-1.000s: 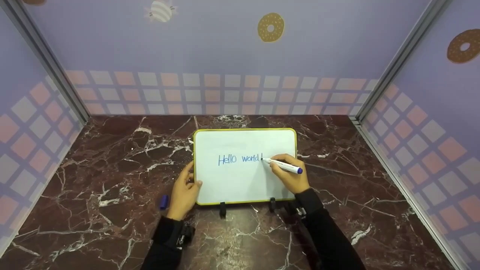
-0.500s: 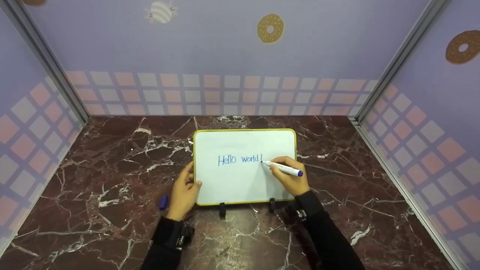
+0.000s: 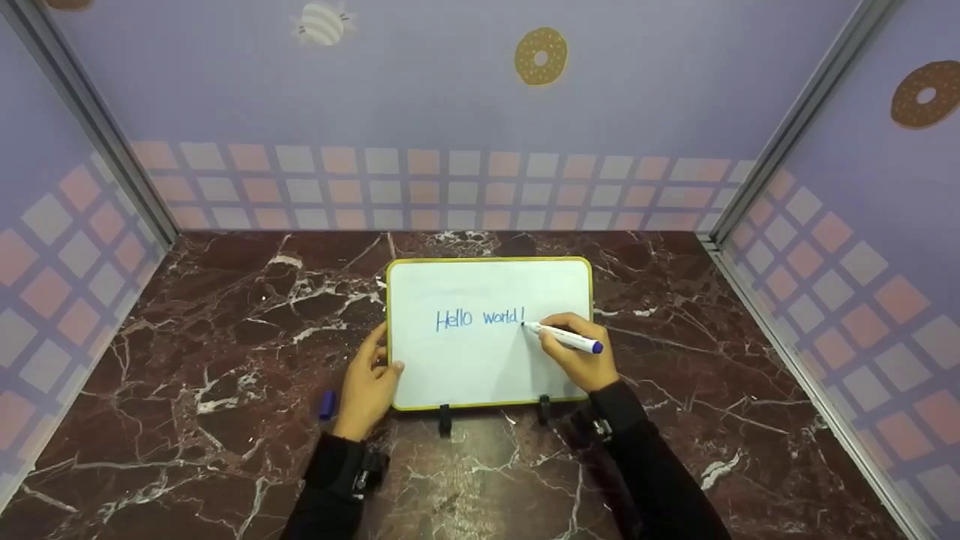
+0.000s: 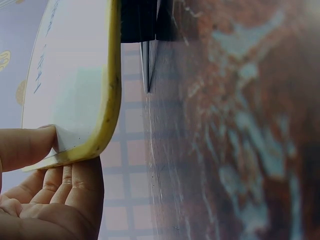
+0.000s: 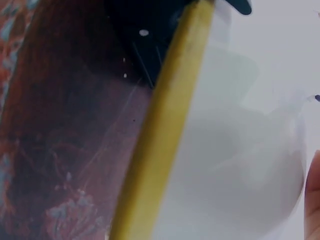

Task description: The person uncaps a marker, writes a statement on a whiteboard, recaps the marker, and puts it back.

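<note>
A small whiteboard [image 3: 465,367] with a yellow frame leans on a stand with black feet. Blue handwriting [image 3: 480,318] across its middle reads "Hello world!". My left hand [image 3: 369,386] grips the board's left edge, thumb on the front and fingers behind, as the left wrist view shows from close by. In my right hand [image 3: 585,358] I pinch a white marker [image 3: 568,337] with a blue end; its tip is right at the bottom of the exclamation mark. Only a sliver of the right hand [image 5: 313,197] shows in the right wrist view.
A blue marker cap [image 3: 328,405] lies on the dark red marbled table [image 3: 247,360] beside the left wrist. Two black stand feet [image 3: 445,420] stick out below the board. Patterned purple walls [image 3: 450,105] close off the back and both sides.
The right hand and marker have moved slightly down, from the exclamation mark's stroke to its foot, where a dot now shows. The left hand and the board have stayed in place.
</note>
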### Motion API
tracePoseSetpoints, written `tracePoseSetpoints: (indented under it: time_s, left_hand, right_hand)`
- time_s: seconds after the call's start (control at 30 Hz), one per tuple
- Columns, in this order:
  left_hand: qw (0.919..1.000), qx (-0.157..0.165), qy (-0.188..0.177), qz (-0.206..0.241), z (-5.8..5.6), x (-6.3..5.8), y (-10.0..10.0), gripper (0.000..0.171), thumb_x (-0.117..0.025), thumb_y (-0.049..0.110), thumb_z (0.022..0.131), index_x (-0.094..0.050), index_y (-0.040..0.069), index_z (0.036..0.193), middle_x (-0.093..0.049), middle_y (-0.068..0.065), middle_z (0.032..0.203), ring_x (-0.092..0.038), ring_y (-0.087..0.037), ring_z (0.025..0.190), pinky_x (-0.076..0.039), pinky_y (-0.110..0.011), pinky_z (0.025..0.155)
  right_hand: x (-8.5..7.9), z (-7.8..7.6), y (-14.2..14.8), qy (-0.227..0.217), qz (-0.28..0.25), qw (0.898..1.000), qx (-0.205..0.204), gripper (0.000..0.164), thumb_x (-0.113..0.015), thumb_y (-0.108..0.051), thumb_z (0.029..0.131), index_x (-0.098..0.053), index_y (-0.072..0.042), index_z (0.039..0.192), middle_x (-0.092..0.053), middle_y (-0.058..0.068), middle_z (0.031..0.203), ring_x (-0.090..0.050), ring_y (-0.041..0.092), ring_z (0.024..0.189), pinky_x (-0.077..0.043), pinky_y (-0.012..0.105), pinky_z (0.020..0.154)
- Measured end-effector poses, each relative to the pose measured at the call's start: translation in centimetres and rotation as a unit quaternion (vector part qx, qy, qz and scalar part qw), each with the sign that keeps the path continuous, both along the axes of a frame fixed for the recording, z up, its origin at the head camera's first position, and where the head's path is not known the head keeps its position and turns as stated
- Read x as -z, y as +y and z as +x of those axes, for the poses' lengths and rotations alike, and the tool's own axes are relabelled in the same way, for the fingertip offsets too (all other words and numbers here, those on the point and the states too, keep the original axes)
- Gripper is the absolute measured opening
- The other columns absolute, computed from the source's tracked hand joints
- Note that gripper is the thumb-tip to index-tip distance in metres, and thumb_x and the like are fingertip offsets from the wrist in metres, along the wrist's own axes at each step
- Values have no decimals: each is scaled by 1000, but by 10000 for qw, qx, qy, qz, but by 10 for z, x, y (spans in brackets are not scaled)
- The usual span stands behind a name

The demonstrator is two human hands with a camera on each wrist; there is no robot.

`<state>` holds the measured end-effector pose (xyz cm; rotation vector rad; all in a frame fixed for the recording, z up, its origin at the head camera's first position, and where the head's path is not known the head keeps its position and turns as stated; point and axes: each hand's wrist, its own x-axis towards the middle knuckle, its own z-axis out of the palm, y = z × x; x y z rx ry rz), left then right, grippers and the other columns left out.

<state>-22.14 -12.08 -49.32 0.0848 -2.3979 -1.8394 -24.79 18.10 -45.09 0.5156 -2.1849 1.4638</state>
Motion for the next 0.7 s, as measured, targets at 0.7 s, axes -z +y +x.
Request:
tracePoseSetpoints:
  time_s: [0.7]
  left_hand:
    - [10000,16,62,69,0,1,0,67,-54,-5,93,-33,14,153,-60,-21,118,-68,-29,86,-55,-35,72]
  right_hand:
    - [-5,0,3,33,-417,9991,-92,8,-69,13,78,-69,10,85,-69,22,73,-57,-1,63,-44,12,56]
